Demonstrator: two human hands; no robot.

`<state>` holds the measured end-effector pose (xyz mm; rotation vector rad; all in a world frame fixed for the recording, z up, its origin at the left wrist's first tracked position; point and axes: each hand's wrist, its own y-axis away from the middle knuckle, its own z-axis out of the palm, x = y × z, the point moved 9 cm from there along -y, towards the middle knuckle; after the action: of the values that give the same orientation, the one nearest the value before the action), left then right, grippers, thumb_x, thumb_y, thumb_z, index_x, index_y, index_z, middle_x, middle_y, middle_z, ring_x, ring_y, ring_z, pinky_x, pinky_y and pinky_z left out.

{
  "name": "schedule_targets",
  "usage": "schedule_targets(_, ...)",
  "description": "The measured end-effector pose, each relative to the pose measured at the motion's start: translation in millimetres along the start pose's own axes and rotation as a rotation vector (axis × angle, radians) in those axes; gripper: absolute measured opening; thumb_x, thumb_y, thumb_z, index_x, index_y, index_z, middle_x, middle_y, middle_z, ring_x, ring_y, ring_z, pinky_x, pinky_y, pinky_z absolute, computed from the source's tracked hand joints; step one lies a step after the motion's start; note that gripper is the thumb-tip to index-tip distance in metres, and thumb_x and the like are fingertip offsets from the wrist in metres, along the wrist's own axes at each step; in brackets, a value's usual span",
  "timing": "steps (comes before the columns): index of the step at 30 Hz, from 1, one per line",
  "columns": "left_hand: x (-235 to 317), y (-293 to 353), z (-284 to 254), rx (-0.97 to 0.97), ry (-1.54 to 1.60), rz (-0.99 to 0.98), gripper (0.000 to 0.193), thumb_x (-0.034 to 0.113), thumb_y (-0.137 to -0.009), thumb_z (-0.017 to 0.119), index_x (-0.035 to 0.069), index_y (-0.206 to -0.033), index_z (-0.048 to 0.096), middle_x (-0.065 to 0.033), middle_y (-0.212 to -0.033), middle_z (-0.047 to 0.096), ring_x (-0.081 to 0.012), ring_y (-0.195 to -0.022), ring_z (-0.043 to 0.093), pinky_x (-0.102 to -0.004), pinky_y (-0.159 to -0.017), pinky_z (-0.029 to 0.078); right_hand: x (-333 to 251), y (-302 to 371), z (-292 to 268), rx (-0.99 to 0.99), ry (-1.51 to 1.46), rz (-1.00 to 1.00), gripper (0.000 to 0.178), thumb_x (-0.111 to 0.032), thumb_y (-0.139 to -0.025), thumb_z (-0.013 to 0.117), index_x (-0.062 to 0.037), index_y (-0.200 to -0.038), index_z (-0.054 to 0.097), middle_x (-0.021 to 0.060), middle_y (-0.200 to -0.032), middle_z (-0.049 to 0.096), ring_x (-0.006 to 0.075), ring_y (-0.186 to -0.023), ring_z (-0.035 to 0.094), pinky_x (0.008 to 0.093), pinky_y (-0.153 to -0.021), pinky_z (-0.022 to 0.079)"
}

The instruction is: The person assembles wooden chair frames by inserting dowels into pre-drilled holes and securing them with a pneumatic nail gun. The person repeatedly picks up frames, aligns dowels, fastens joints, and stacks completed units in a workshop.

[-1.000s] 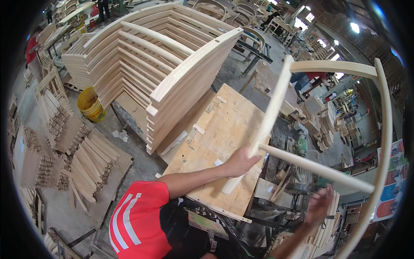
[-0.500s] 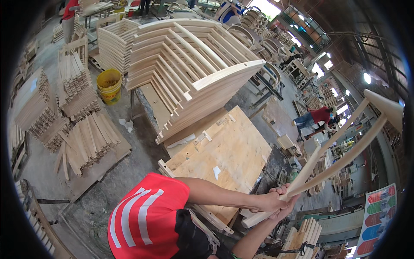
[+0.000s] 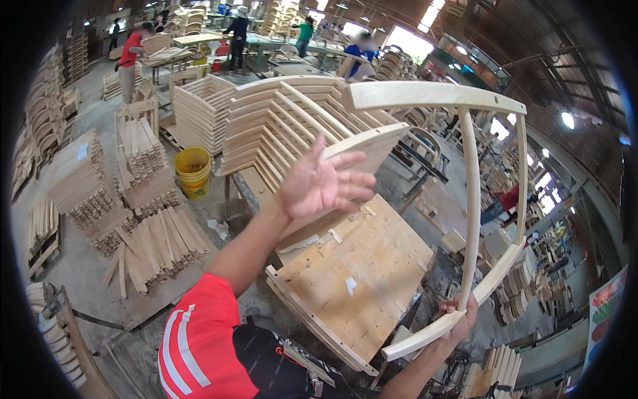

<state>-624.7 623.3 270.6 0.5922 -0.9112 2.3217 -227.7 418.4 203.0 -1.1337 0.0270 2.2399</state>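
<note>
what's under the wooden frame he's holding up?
The right hand grips the curved wooden frame by its lower rail. Below it lie a plywood worktable and stacked wooden parts. The left hand is open, off the frame. The floor beneath the table is hidden.

Bright daylight from far openings, glaring roof lamp (image 3: 567, 120), soft shadows, fisheye bending, dark vignetted corners, sharp centre
</note>
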Motion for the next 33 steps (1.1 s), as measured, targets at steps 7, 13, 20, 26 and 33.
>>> schedule_targets(7, 138, 57, -6, 0.01, -0.338, 0.211, 0.092, 0.072, -0.107, 0.04, -0.005, -0.159, 0.038, -0.0313, -0.135, 0.065, -0.0322, -0.101, 0.076, -0.034, -0.065, 0.067, 48, -24, 50, 0.029, 0.123, 0.05, 0.015, -0.021, -0.108, 0.062, -0.0098, -0.098, 0.059, 0.0027, -0.064, 0.063, 0.0122, -0.048, 0.06, 0.0273, -0.045, 0.051)
schedule_targets(13, 220, 102, -103, 0.513, -0.939, 0.07, 0.066, 0.032, -0.1, 0.078, 0.002, -0.153, 0.055, -0.0116, -0.111, 0.075, -0.0074, -0.078, 0.069, -0.0226, -0.061, 0.053, 109, -47, 130, 0.132, 0.318, 0.076, 0.016, -0.024, -0.102, 0.069, -0.0116, -0.1, 0.059, 0.0013, -0.07, 0.059, 0.0088, -0.046, 0.055, 0.0223, -0.043, 0.048)
schedule_targets(20, 335, 102, -183, 0.649, -1.59, 0.215, 0.054, 0.031, -0.093, 0.081, 0.001, -0.137, 0.07, -0.0111, -0.114, 0.078, -0.0144, -0.102, 0.069, -0.0333, -0.095, 0.054, 178, -121, 239, -0.004, 0.464, 0.052, 0.02, -0.026, -0.105, 0.067, -0.0101, -0.095, 0.062, 0.0021, -0.07, 0.061, 0.0098, -0.047, 0.057, 0.0248, -0.045, 0.05)
schedule_targets(26, 393, 71, -273, 0.702, -1.619, 0.175, 0.046, 0.034, -0.091, 0.077, 0.002, -0.124, 0.075, -0.0181, -0.108, 0.079, -0.0255, -0.095, 0.075, -0.0402, -0.089, 0.057, 246, -170, 313, -0.036, 0.512, 0.2, 0.021, -0.026, -0.103, 0.07, -0.006, -0.098, 0.065, 0.0034, -0.069, 0.063, 0.0125, -0.048, 0.061, 0.0263, -0.044, 0.055)
schedule_targets(33, 405, 24, -334, 0.67, -1.605, 0.112, 0.041, 0.032, -0.089, 0.076, 0.003, -0.118, 0.079, -0.0166, -0.097, 0.08, -0.0254, -0.085, 0.076, -0.039, -0.083, 0.058, 267, -212, 338, 0.025, 0.73, 0.293, 0.024, -0.031, -0.099, 0.073, -0.0081, -0.097, 0.066, 0.0033, -0.071, 0.069, 0.0134, -0.048, 0.067, 0.0312, -0.043, 0.058)
